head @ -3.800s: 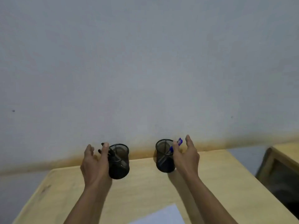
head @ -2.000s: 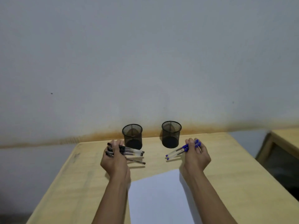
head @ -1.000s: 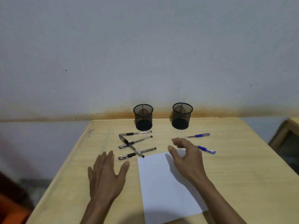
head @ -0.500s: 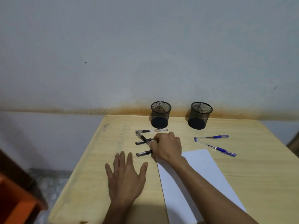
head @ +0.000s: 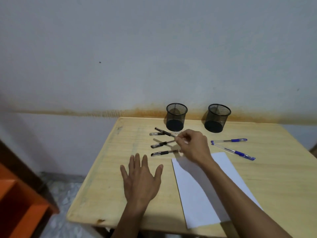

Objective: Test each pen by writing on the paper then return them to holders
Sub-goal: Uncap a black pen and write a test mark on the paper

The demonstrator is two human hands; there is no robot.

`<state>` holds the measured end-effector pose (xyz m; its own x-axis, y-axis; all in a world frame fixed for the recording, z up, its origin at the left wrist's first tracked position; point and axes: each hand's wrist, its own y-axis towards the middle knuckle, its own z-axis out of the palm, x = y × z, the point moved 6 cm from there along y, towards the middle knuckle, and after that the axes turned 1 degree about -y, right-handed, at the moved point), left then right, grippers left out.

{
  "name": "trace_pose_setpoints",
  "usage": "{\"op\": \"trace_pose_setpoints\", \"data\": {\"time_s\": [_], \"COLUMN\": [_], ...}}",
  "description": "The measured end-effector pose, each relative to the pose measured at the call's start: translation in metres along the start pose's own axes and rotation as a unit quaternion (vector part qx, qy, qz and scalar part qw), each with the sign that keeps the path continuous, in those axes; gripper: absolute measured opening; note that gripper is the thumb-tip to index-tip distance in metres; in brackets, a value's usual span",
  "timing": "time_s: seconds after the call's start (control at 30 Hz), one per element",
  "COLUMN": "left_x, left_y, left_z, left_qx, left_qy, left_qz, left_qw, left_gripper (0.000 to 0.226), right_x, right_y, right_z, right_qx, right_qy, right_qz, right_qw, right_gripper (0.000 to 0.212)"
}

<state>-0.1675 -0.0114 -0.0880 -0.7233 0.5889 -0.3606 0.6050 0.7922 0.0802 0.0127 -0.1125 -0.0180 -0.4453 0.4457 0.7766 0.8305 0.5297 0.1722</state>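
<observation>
Two black mesh holders stand by the wall, the left holder [head: 176, 117] and the right holder [head: 217, 118], both without pens. My right hand [head: 193, 145] pinches one black pen [head: 165, 132] and lifts it off the table, its far end pointing left. Three more black pens lie under and beside it: one [head: 155, 134] near the left holder, one [head: 162, 144] in the middle, one [head: 161, 153] nearest me. Two blue pens [head: 230, 140] [head: 235, 151] lie to the right. The white paper [head: 204, 188] lies under my right forearm. My left hand [head: 141, 179] rests flat, fingers spread.
The wooden table [head: 109, 186] ends at a left edge with tiled floor below it. An orange piece of furniture [head: 18, 206] stands at the lower left. A grey wall with a rusty stain line runs right behind the holders.
My right hand has closed on one black pen from the pile and raised it. The view has shifted left. Earlier, both hands emptied the holders and laid the pens on the table.
</observation>
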Motion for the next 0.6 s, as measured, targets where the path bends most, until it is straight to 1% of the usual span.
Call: {"op": "trace_pose_setpoints", "data": {"time_s": [0.1,0.2,0.3,0.37,0.43,0.47,0.53,0.6], "left_x": [-0.001,0.002,0.000,-0.013,-0.038,-0.054,-0.088,-0.115], "left_y": [-0.002,-0.002,-0.005,-0.014,-0.026,-0.029,-0.033,-0.033], "left_z": [-0.001,-0.003,-0.015,-0.032,-0.049,-0.056,-0.059,-0.055], "left_qx": [-0.016,-0.050,-0.089,-0.128,-0.149,-0.143,-0.097,-0.056], "left_qy": [-0.033,-0.103,-0.209,-0.274,-0.302,-0.307,-0.287,-0.246], "left_qz": [-0.004,-0.022,-0.050,-0.047,-0.005,0.040,0.140,0.213], "left_qw": [0.999,0.993,0.973,0.952,0.942,0.940,0.943,0.944], "left_gripper": [0.077,0.069,0.054,0.045,0.041,0.041,0.042,0.046], "right_x": [-0.015,-0.038,-0.055,-0.063,-0.068,-0.068,-0.066,-0.063], "right_y": [-0.023,-0.048,-0.065,-0.073,-0.081,-0.083,-0.084,-0.083], "right_z": [-0.047,-0.081,-0.101,-0.109,-0.111,-0.111,-0.110,-0.111], "right_qx": [-0.051,-0.065,-0.075,-0.080,-0.079,-0.075,-0.071,-0.082], "right_qy": [0.140,0.264,0.354,0.411,0.451,0.458,0.461,0.473], "right_qz": [0.041,0.099,0.123,0.130,0.136,0.133,0.126,0.122], "right_qw": [0.988,0.957,0.924,0.899,0.879,0.876,0.876,0.869], "right_gripper": [0.010,0.013,0.018,0.018,0.016,0.016,0.014,0.013]}}
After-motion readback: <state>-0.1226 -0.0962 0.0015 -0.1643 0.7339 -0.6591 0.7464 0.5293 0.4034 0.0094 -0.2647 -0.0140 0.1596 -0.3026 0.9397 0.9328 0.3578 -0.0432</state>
